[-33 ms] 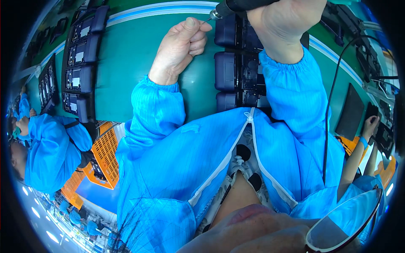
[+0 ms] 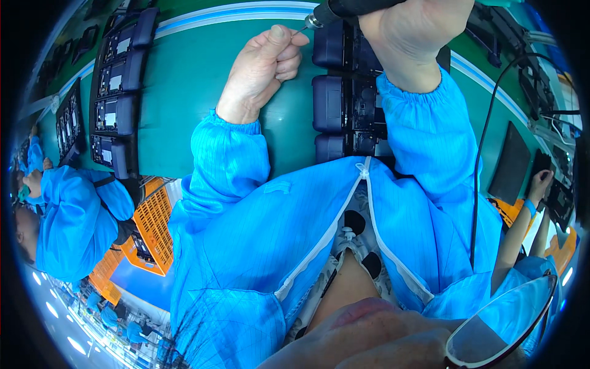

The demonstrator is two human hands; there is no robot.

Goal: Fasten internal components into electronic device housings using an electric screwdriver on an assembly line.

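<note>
Scarcely anything has moved since the earlier frame; the pose I watch is nearly identical. On my feed the green counter (image 2: 178, 92) spreads beneath the screwdriver (image 2: 362, 5). Well to the screwdriver's left I see a row of dark casings (image 2: 118, 80); a second column of casings (image 2: 329, 103) lies just below the screwdriver in the view. The right hand (image 2: 418, 34) grips the screwdriver's handle, its fingers partly cropped from my sight. Just left of the screwdriver, the left hand (image 2: 261, 71) is curled, thumb and forefinger pinched at the bit (image 2: 300, 30); whether they hold anything small, I cannot tell.
</note>
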